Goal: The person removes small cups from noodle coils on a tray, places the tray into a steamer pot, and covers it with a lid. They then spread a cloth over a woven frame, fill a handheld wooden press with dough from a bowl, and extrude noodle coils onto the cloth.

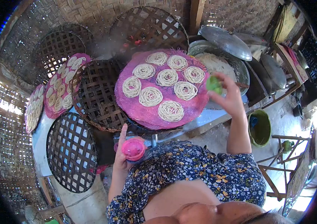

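My right hand (232, 98) is raised at the right edge of a round pink cloth (128, 108), its fingers curled round a small green object (214, 85), partly hidden. On the cloth lie several pale coils of noodle-like strands (171, 111), spread in separate rounds. Low in front of my body, my left hand (120, 155) holds a round pink piece (133, 149) with small dark spots on its face. The left index finger points up past it, close to the cloth's near edge. What the pink and green pieces are exactly, I cannot make out.
Woven open-mesh trays (72, 153) lean and lie to the left and behind. More coils rest on pink cloths (58, 87) at far left. A large basin (245, 76) with a pale mass stands behind my right hand, under a metal lid (225, 42). A green tub (260, 128) sits right.
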A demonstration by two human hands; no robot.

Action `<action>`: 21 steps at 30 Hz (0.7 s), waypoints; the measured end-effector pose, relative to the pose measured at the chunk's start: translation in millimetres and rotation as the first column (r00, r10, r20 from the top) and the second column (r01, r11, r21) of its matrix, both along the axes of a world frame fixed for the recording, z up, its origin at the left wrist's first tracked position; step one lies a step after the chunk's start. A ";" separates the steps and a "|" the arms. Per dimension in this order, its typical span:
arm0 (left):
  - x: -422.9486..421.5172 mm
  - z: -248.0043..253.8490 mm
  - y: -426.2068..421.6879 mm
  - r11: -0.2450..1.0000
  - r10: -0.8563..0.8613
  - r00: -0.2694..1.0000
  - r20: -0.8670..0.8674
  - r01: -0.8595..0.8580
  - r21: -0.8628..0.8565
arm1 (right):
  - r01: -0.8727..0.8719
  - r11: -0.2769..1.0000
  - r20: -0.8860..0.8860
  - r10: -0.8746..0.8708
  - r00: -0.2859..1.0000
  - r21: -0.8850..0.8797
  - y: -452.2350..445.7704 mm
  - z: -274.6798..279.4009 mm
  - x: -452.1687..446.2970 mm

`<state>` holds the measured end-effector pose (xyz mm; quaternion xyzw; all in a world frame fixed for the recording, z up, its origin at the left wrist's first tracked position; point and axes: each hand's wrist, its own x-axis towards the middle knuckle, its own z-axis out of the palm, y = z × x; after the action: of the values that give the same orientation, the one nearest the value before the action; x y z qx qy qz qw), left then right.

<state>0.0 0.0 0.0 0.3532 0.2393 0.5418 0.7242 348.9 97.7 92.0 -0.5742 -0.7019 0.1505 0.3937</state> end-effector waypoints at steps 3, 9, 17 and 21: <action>-13.2 11.8 4.1 1.000 0.028 0.999 0.042 -0.028 0.001 | 0.136 0.988 0.052 -0.140 0.989 0.079 17.5 -2.2 9.6; -11.7 13.5 2.2 0.998 0.059 0.996 0.072 -0.058 -0.015 | -0.048 0.998 0.202 0.041 0.979 0.032 31.3 -18.5 13.3; -15.3 8.7 2.4 0.994 0.102 0.994 0.037 -0.101 -0.032 | -0.120 0.991 0.250 0.133 0.959 -0.065 38.9 -26.6 4.1; -13.7 10.9 3.9 0.994 0.106 0.994 0.008 -0.106 -0.033 | -0.163 0.984 0.278 0.178 0.944 -0.076 44.2 -28.6 1.5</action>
<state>-13.7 3.9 10.9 0.3257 0.2630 0.5771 0.7012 350.4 141.9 63.4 -0.5370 -0.7939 0.1182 0.2594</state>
